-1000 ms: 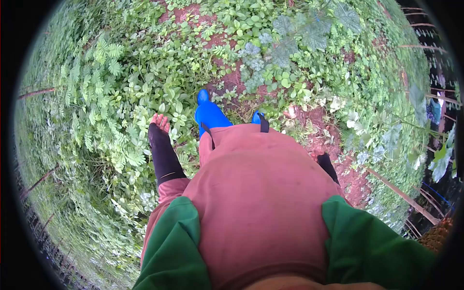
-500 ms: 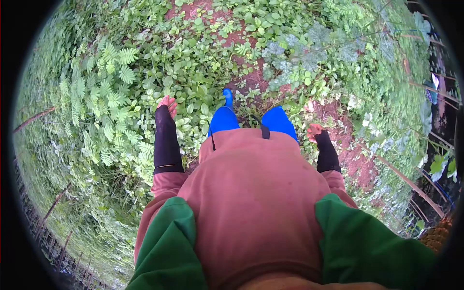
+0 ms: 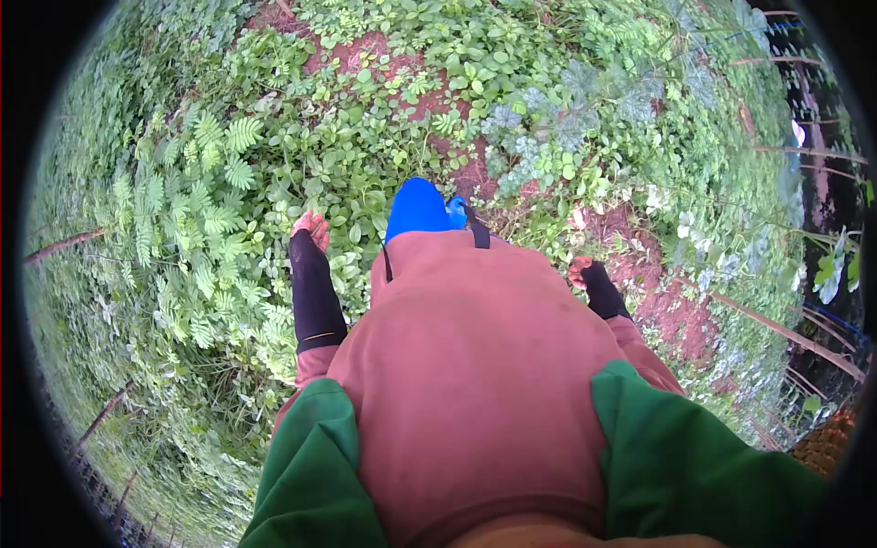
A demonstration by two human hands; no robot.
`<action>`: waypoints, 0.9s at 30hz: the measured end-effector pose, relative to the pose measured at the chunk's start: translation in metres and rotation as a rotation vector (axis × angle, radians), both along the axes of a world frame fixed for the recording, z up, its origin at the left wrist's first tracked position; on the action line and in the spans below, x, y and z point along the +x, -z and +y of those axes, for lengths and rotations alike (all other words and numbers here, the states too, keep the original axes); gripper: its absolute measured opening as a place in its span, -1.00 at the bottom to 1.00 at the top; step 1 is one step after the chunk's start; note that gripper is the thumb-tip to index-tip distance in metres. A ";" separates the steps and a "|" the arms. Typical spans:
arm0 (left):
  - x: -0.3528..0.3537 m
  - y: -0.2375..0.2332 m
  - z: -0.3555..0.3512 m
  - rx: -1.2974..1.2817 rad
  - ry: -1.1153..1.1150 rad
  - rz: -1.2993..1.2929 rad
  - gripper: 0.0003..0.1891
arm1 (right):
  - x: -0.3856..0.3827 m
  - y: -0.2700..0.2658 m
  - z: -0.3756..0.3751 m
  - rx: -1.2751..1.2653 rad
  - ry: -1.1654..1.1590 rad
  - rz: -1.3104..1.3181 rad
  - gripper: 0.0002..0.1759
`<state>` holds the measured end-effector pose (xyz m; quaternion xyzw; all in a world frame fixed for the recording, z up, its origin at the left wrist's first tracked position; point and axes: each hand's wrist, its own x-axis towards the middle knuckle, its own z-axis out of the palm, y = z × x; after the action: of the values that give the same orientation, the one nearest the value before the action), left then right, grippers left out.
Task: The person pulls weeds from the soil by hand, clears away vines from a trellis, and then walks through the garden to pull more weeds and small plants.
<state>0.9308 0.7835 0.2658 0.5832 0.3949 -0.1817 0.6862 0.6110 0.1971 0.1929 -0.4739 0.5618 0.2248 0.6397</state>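
My left hand (image 3: 311, 228) hangs over leafy green plants (image 3: 356, 196) on the left, its fingers slightly apart and nothing seen in it. Beyond the dark sleeve (image 3: 605, 290) on the other side is my right hand (image 3: 579, 271), loosely curled, with gaps between its fingers and no object visible. It is nearest to low plants beside bare reddish soil (image 3: 649, 274). Between the hands, a blue-clad leg (image 3: 416, 210) shows past the pink top (image 3: 475, 365), with a bit of blue footwear (image 3: 456, 212) to its right.
Dense greenery surrounds the body, with a strip of reddish soil (image 3: 470, 173) ahead. Thin sticks stand along the left edge. A long stick (image 3: 786, 333) slants across the right, near a dark area with more sticks and vines.
The legs have shifted in a step: the left leg is farther forward, the right one mostly out of sight. My left hand sits slightly lower in view; my right hand is lower and closer to the body.
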 end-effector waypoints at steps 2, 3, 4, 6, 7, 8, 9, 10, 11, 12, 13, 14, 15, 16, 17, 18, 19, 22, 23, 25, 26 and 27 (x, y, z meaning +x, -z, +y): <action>-0.019 -0.010 -0.005 -0.035 0.040 -0.004 -0.58 | -0.006 0.011 0.000 0.020 0.092 -0.056 -0.86; -0.023 -0.011 0.001 -0.015 0.025 0.021 -0.58 | -0.008 0.015 0.004 0.078 0.092 -0.063 -0.87; -0.024 -0.009 0.007 0.002 0.010 0.041 -0.58 | -0.007 0.019 0.007 0.134 0.090 -0.074 -0.87; -0.026 -0.012 0.019 -0.001 -0.028 0.032 -0.57 | 0.011 0.005 0.017 0.108 0.003 -0.044 -0.84; -0.023 -0.025 0.015 0.044 -0.056 0.067 -0.56 | 0.026 -0.007 0.023 0.081 -0.009 -0.043 -0.82; -0.021 -0.019 0.023 0.041 -0.069 0.051 -0.56 | 0.038 -0.017 0.032 0.057 -0.018 -0.039 -0.81; -0.019 -0.015 0.030 0.042 -0.078 0.040 -0.56 | 0.039 -0.016 0.036 0.038 -0.022 -0.030 -0.79; -0.016 -0.011 0.033 0.046 -0.065 0.040 -0.56 | 0.030 0.007 0.027 0.091 0.012 -0.121 -0.69; -0.009 -0.011 0.034 0.051 -0.045 0.040 -0.57 | 0.029 0.010 0.025 0.080 0.046 -0.157 -0.65; 0.004 -0.012 0.034 0.053 -0.018 0.036 -0.58 | 0.031 0.014 0.024 0.065 0.089 -0.196 -0.62; 0.021 -0.014 0.030 0.051 -0.016 0.020 -0.59 | 0.032 0.011 0.027 0.042 0.136 -0.237 -0.58; 0.039 -0.014 0.023 0.040 -0.012 0.007 -0.59 | 0.029 0.006 0.031 0.069 0.200 -0.259 -0.52; 0.054 -0.011 0.012 0.027 -0.008 0.000 -0.60 | 0.022 0.000 0.036 0.042 0.199 -0.252 -0.51; 0.075 -0.009 0.002 0.021 -0.006 0.001 -0.63 | 0.011 -0.005 0.041 0.013 0.197 -0.242 -0.49; 0.092 -0.006 -0.008 0.002 0.046 -0.028 -0.63 | 0.000 -0.012 0.048 -0.013 0.194 -0.230 -0.48; 0.106 -0.014 -0.024 -0.019 0.085 -0.059 -0.62 | -0.014 -0.008 0.052 -0.083 0.219 -0.104 -0.65; 0.119 -0.022 -0.040 -0.039 0.121 -0.092 -0.60 | -0.032 0.005 0.055 -0.088 0.246 -0.041 -0.72; 0.159 -0.034 -0.067 -0.027 0.268 -0.097 -0.56 | -0.083 0.048 0.069 0.040 0.398 -0.045 -0.91; 0.172 -0.037 -0.072 -0.013 0.332 -0.102 -0.56 | -0.095 0.059 0.081 0.065 0.448 -0.056 -0.89; 0.202 -0.036 -0.063 0.036 0.449 -0.110 -0.56 | -0.082 0.057 0.116 -0.063 0.685 0.137 -0.90; 0.219 -0.031 -0.050 0.048 0.482 -0.091 -0.57 | -0.075 0.054 0.130 0.033 0.752 0.035 -0.89; 0.237 -0.032 -0.044 0.114 0.468 -0.036 -0.57 | -0.058 0.037 0.151 0.041 0.804 -0.106 -0.93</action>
<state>1.1679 0.7400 0.2974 0.6999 0.2460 -0.3027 0.5983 0.5526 0.3485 0.1556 -0.2145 0.6641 -0.0571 0.7140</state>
